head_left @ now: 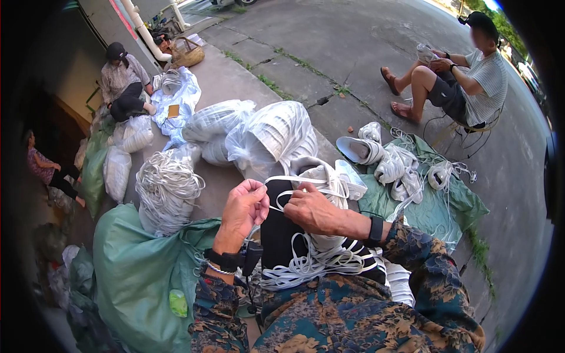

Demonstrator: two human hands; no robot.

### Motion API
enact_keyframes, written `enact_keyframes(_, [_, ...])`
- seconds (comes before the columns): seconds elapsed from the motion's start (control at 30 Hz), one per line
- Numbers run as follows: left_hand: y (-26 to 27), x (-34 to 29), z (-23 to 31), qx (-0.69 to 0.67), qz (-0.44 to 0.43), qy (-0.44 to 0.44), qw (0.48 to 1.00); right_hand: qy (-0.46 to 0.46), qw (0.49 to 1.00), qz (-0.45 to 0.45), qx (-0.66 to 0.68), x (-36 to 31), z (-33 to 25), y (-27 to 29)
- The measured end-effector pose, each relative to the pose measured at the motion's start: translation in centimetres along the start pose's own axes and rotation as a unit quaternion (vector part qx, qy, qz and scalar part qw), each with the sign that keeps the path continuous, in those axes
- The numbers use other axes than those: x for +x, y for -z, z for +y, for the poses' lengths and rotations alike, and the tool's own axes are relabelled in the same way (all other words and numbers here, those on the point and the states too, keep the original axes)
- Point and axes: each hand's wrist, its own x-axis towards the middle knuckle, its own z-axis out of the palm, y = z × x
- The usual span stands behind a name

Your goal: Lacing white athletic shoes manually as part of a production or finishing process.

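Head view: at the centre of the frame I have the left hand (pixel 243 203) with thumb and forefinger pinched on a white lace (pixel 282 177), while the right hand (pixel 313 210) curls close beside it, its fingertips turned down, so I cannot tell what they grip. Both sit high over the lap, probably so I can watch the lace between them. A pale shoe upper (pixel 310 167) stands just beyond the right hand, near enough, I judge, to need little reach. Black cloth (pixel 275 232) lies beneath, perhaps guarding the clothes, with loose laces (pixel 294 269) spilling across the lower middle. At centre left a heaped lace bundle (pixel 168 185) rises behind a green sack (pixel 138 259), seemingly kept within arm's length. Right of centre, more shoe uppers (pixel 389 167) rest on a green sheet (pixel 471 206), which likely keeps them off the ground.
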Motion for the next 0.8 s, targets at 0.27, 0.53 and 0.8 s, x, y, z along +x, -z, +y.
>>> enact_keyframes(0.27, [2.5,2.1,-2.7,-0.103,0.006,-0.024,0.994,-0.252,0.596,0.465,0.604,-7.8,11.6,15.1])
enact_keyframes(0.53, [2.8,4.2,-4.9,-0.349,-0.09,-0.082,0.929,-0.359,0.461,0.443,0.679,-9.2,12.1,11.5])
enact_keyframes(0.8, [20.2,-2.1,-4.8,-0.372,0.333,-0.126,0.857,-0.386,0.474,0.449,0.652,-9.3,12.1,10.4])
